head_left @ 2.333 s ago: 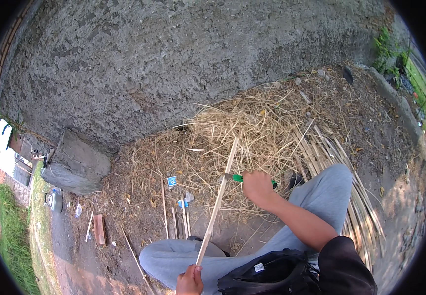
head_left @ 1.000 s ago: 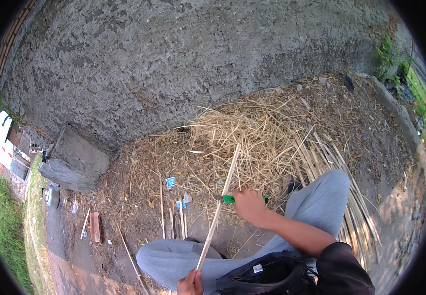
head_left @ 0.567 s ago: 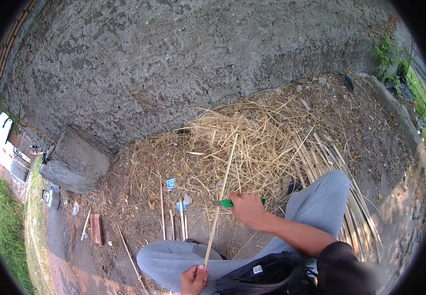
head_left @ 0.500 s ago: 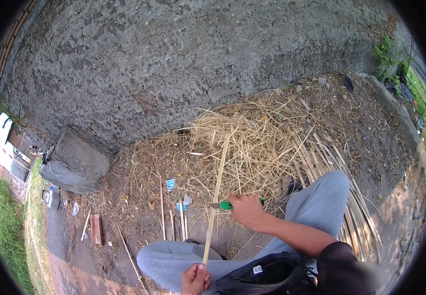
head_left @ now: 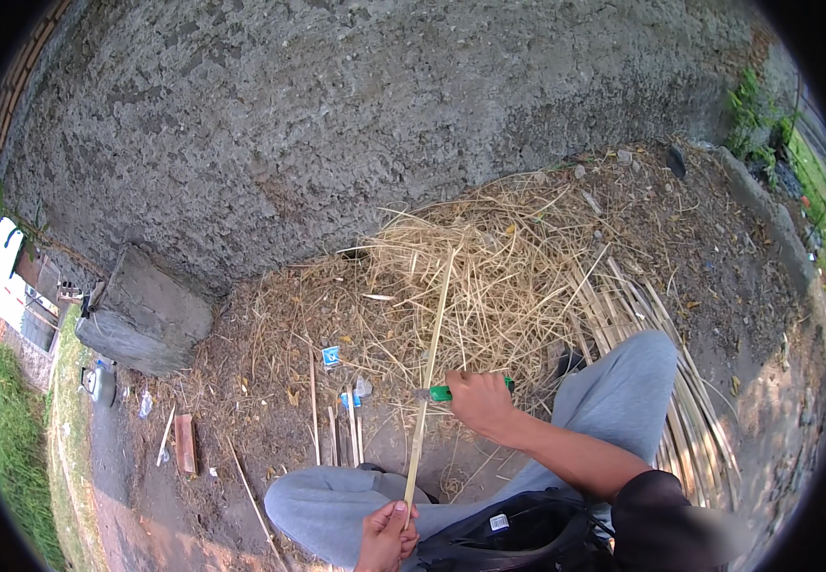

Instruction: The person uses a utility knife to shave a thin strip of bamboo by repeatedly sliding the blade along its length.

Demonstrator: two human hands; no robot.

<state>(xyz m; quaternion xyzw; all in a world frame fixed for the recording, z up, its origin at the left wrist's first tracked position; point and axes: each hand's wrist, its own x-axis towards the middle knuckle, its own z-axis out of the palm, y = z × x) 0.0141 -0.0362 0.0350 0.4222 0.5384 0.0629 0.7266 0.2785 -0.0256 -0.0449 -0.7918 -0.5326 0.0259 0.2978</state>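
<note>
My left hand [head_left: 389, 539] pinches the near end of a long, flat, pale strip that looks like bamboo [head_left: 432, 362]. The strip slants up and away from me, its far end over a pile of shavings [head_left: 499, 286]. My right hand [head_left: 480, 402] is wrapped round the green handle of a knife [head_left: 441, 393]. Its blade lies against the strip about halfway along; most of the handle is hidden in my fist. My legs in grey trousers are bent on either side, with an open black bag [head_left: 518, 529] in my lap.
Several long split strips [head_left: 694, 429] lie to the right beside my knee. A rough grey wall [head_left: 356, 124] rises beyond the pile. Left stand a concrete block [head_left: 151, 310] and a kettle-like metal pot [head_left: 100, 385]. A reddish-brown block [head_left: 186, 444] and blue packets [head_left: 331, 357] lie on the dirt.
My left hand has moved slightly up and right with the strip, which now tilts a little more to the right. The knife has stayed nearly in place, still against the strip.
</note>
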